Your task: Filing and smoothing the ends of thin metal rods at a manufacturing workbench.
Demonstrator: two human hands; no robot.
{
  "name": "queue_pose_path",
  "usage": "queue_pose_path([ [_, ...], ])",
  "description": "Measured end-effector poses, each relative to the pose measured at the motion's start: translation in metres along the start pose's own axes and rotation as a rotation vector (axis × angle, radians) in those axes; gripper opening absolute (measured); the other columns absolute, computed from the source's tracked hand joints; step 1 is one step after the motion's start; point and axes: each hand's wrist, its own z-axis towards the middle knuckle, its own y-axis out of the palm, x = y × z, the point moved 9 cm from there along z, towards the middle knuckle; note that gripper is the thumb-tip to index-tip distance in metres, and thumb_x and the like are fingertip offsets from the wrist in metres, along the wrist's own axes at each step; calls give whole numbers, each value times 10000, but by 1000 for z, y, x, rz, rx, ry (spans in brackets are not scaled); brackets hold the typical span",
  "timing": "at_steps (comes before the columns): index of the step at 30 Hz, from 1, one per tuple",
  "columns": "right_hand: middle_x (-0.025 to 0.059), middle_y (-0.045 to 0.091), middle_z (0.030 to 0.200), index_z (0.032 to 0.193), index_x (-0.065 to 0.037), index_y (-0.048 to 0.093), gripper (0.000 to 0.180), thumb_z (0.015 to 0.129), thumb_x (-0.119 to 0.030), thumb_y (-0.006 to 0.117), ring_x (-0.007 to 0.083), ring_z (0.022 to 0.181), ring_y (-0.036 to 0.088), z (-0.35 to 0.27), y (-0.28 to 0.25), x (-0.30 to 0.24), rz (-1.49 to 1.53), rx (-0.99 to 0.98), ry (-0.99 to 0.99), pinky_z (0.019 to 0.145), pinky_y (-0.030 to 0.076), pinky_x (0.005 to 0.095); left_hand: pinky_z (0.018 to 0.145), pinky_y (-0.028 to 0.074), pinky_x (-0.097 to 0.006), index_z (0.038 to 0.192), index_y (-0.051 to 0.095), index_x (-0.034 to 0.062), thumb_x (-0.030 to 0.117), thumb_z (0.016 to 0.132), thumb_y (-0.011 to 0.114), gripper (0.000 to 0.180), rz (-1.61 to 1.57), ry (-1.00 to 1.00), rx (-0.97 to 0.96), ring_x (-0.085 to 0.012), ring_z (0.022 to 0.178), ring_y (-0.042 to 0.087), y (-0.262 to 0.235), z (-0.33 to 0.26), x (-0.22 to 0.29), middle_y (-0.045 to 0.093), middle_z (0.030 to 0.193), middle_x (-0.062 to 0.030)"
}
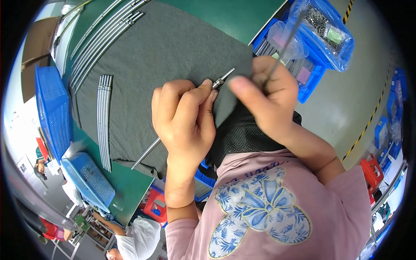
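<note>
Near the centre, slightly toward ten o'clock, holding a slim silver rod in the left hand, pinched between thumb and fingers, tapered tip toward one o'clock, far end toward eight. At two o'clock, just beyond the tip, the right hand, blurred, thumb stretched out and fingers curled; across those fingers, a thin dark bar, also blurred, slanting toward one o'clock. Cannot tell whether gripped or loose. Beneath the hands, a dark grey cloth over a green desk. At nine o'clock, a bundle of silver rods; at ten, a spread of longer rods. Farther out at nine, a blue basket. At two o'clock, past the right hand, small metal parts in a plastic-lined blue bin. At seven, a co-worker in white.
</note>
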Motion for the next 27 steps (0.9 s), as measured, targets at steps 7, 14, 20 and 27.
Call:
queue_pose_path([
  [7, -54, 304, 466, 794, -54, 483, 256, 698, -70, 719, 16, 423, 272, 1, -7, -18, -373, 96, -197, 384, 223, 199, 529, 369, -301, 749, 599, 51, -10, 636, 689, 156, -19, 24, 2, -209, 613, 459, 1, 2, 3, 514, 718, -50],
  [14, 18, 448, 580, 1007, -1, 433, 154, 874, -62, 482, 74, 508, 425, -22, -30, -11, -398, -121, 19, 486, 330, 232, 532, 377, -304, 751, 597, 53, -3, 641, 681, 149, -17, 0, 17, -213, 617, 467, -3, 1, -2, 516, 727, -48],
  [20, 75, 537, 702, 1120, 10, 420, 238, 885, -25, 418, 144, 599, 529, -4, -7, -23, -551, -211, -56, 577, 417, 247, 537, 394, -316, 769, 601, 57, 6, 660, 662, 135, -24, 4, 15, -215, 628, 480, -2, 2, -2, 523, 736, -42],
  [27, 64, 560, 678, 1152, -142, 564, 393, 775, -34, 535, 219, 552, 559, -2, -9, -46, -1064, -199, -447, 493, 434, 321, 533, 396, -311, 771, 607, 61, 19, 653, 673, 142, -7, -2, 13, -214, 633, 478, -2, 3, 1, 514, 737, -36],
])
